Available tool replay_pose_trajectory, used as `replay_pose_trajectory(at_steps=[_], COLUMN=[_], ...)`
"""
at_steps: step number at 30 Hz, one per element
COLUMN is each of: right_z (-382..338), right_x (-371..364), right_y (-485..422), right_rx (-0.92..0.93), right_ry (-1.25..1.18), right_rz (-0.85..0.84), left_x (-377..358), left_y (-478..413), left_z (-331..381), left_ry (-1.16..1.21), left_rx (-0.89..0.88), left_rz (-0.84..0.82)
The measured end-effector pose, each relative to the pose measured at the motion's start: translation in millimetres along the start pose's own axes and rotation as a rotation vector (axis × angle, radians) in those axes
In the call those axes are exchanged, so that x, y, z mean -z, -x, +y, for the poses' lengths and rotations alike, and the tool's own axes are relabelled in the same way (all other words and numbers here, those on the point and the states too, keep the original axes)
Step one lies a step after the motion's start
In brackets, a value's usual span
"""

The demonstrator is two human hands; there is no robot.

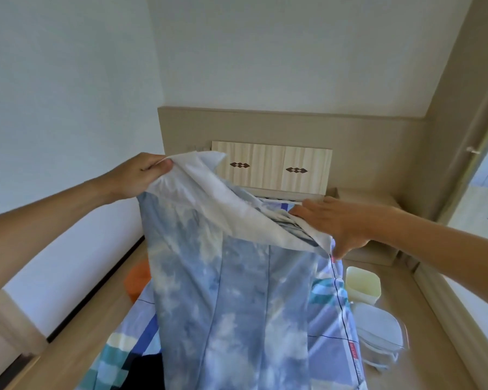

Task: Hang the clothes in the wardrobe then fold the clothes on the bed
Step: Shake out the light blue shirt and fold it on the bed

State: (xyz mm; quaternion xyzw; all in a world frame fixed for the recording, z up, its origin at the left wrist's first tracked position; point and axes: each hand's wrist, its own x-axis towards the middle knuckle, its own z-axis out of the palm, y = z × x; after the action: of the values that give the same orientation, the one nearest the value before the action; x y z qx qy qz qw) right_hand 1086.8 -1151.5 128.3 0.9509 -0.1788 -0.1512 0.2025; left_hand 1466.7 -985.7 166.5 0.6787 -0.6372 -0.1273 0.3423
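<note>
Arms as seen from the head camera. The left hand (137, 175) and right hand (337, 223) are bare. The left forearm (54, 220) and right forearm (434, 243) are bare along their whole visible length.

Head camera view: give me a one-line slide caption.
Left hand and right hand hold a blue-and-white garment up over the bed.

Pale blue-white walls (68, 80), beige wall panel (293, 128), light wooden headboard (271, 167) with diamond motifs, wood floor (434, 333)
</note>
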Motion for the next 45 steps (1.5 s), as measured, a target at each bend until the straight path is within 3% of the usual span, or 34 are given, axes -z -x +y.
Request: replay_pose_trajectory(at_steps=[2,3,6,8,13,17,21,25,27,31,35,39,40,45], right_z=[-1.2,-0.7,-3.3,-7.2,1.2,10.7,-6.1,-40.1,-54.8,-63.1,-52.2,-34.5,-28.6,-33.3], right_x=[-10.2,-12.8,-0.4,12.9,33.5,43.6,65.3,108.3,128.2,156.6,164.9,147.3,135.0,76.6], right_y=[-6.3,-7.8,-5.1,-5.4,-22.2,-32.8,-41.1,-45.4,-50.7,-55.9,-44.2,-36.5,-37.8,-44.2], right_rx=[0.054,0.071,0.012,-0.174,-0.580,-0.814,-0.779,-0.484,-0.314,-0.263,-0.130,-0.178,-0.201,0.047], right_ry=[0.054,-0.073,-0.765,-1.138,-1.717,-1.923,-2.135,-2.230,-2.109,-1.868,-1.837,-1.615,-1.533,-1.581], right_rz=[0.137,0.209,0.388,0.438,0.617,0.542,0.477,0.490,0.498,0.614,0.631,1.059,1.069,0.322], left_x=[4.8,6.9,10.5,11.6,4.6,-15.1,-34.2,-53.5,-64.2,-75.0,-79.9,-78.1,-76.0,-68.1], left_y=[1.2,2.5,5.1,9.1,11.8,11.5,5.5,-3.3,-4.0,0.5,2.8,0.0,-0.8,-11.1], left_z=[-0.4,0.4,0.2,-1.7,-5.9,-6.8,13.1,53.3,78.3,105.2,102.5,98.9,97.1,79.9], left_ry=[0.007,0.011,0.073,0.169,0.591,0.636,0.775,0.876,0.891,0.898,0.765,0.816,0.865,0.897], left_rx=[0.029,0.033,0.067,0.118,0.264,0.544,0.697,0.532,0.404,0.111,-0.082,-0.001,0.006,-0.054], left_rz=[-0.001,0.000,0.026,0.048,0.156,0.236,0.319,0.314,0.283,0.156,0.239,0.321,0.287,0.132])
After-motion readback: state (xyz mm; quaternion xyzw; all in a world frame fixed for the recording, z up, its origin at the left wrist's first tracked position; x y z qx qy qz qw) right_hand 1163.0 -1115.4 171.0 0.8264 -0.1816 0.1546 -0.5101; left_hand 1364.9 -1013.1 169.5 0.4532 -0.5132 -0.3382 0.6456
